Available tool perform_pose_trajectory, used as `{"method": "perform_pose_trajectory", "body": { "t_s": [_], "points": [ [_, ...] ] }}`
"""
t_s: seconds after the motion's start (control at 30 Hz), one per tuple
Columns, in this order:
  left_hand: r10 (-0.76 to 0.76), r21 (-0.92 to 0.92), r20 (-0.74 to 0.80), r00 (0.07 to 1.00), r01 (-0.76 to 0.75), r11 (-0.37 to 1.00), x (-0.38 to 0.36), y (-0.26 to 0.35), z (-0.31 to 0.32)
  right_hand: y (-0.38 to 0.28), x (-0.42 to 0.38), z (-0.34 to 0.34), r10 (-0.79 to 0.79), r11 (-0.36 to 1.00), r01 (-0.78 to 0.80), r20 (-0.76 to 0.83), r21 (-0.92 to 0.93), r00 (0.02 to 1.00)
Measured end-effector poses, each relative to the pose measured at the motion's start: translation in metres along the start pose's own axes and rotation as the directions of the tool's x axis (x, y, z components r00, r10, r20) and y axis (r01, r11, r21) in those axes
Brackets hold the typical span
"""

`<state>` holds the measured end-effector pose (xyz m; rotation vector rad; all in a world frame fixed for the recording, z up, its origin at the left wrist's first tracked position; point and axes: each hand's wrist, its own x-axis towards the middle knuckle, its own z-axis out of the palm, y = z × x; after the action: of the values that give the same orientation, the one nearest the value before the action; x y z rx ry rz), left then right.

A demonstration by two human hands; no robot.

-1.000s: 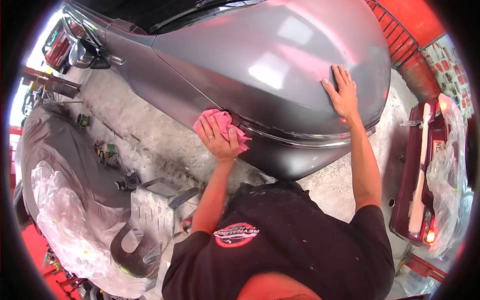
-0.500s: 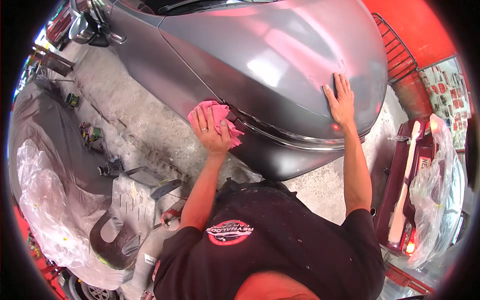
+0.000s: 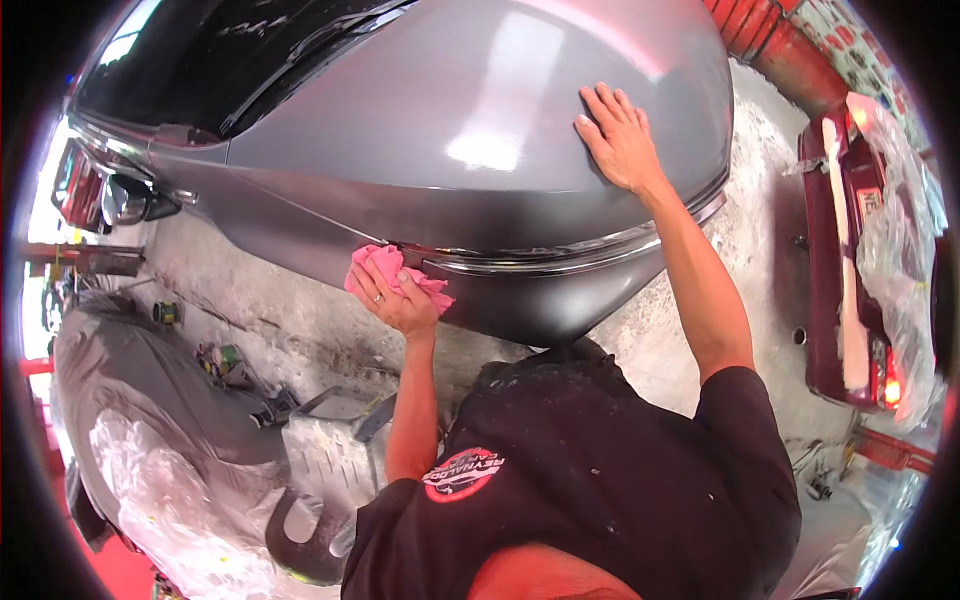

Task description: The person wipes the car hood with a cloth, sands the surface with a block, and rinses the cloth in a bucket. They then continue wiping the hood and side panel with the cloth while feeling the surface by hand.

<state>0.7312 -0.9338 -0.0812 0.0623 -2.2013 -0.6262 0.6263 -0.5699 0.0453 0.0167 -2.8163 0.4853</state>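
We've got L hand curled over pink cloth at gray car's side; R hand open, fingers a bit spread, palm down on hood.

Left of the left hand, a stained concrete floor is bordered by a bulky shape draped in grey sheeting. Right of the right hand, a maroon bumper is partly covered by clear plastic.
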Motion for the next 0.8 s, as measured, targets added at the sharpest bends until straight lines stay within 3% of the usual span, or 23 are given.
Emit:
{"method": "perform_pose_trajectory", "body": {
  "t_s": [0.1,0.27,0.3,0.33,0.4,0.43,0.47,0.53,0.57,0.6,0.63,0.67,0.7,0.73,0.8],
  "points": [
    [-0.007,0.011,0.014,1.0,0.006,1.0,0.002,0.0,-0.001,-0.002,-0.001,-0.003,0.014,1.0,-0.014,0.005,0.005,1.0],
    [-0.003,-0.206,0.013,1.0,0.005,0.978,0.014,0.014,-0.007,0.003,-0.002,0.002,0.009,0.999,-0.01,-0.022,-0.043,1.0],
    [0.084,-0.052,-0.029,0.996,-0.085,0.995,0.012,0.009,-0.004,0.001,-0.002,0.002,0.008,1.0,-0.009,-0.023,-0.014,1.0],
    [0.092,-0.081,-0.016,0.996,-0.093,0.992,0.01,0.006,-0.002,0.0,-0.002,0.001,0.004,1.0,-0.003,-0.026,0.017,1.0],
    [-0.076,-0.287,-0.013,0.997,0.069,0.956,0.005,0.007,0.003,-0.002,-0.002,-0.001,0.032,0.999,-0.031,-0.029,0.037,0.999],
    [-0.338,-0.503,0.12,0.933,0.351,0.79,0.005,0.017,0.001,-0.002,-0.004,-0.003,0.032,0.997,-0.03,-0.024,0.076,0.999],
    [-0.333,-0.506,0.128,0.934,0.35,0.789,0.002,0.014,0.003,-0.004,-0.005,-0.007,0.041,0.997,-0.039,-0.025,0.074,0.999],
    [-0.065,-0.061,-0.051,0.997,0.061,0.996,0.007,0.004,0.002,-0.009,-0.008,-0.013,0.054,0.997,-0.054,-0.004,0.059,0.999],
    [0.058,-0.037,-0.057,0.997,-0.06,0.998,0.011,0.003,-0.001,-0.007,-0.008,-0.008,0.035,0.997,-0.031,-0.058,0.075,0.998],
    [0.053,-0.022,-0.055,0.997,-0.054,0.998,0.007,0.007,0.0,-0.005,-0.01,-0.007,0.028,0.996,-0.024,-0.047,0.084,0.999],
    [-0.141,-0.257,0.011,0.99,0.139,0.956,0.012,0.031,-0.005,-0.005,-0.013,-0.007,0.029,0.998,-0.023,-0.104,0.054,0.994],
    [-0.311,-0.454,0.109,0.944,0.326,0.829,0.015,0.041,-0.01,-0.007,-0.018,-0.005,0.026,0.999,-0.021,-0.157,0.034,0.987],
    [-0.286,-0.389,0.16,0.945,0.327,0.861,0.009,0.013,-0.004,-0.007,-0.023,-0.005,0.008,0.998,0.0,-0.142,0.061,0.99],
    [-0.295,-0.36,0.138,0.946,0.325,0.875,0.01,0.013,-0.004,-0.002,-0.032,-0.009,-0.017,1.0,0.016,-0.224,-0.006,0.974],
    [-0.363,-0.438,0.175,0.915,0.402,0.804,0.009,0.02,-0.005,0.025,-0.054,-0.012,0.012,0.995,-0.039,-0.299,-0.087,0.954]
  ]
}}
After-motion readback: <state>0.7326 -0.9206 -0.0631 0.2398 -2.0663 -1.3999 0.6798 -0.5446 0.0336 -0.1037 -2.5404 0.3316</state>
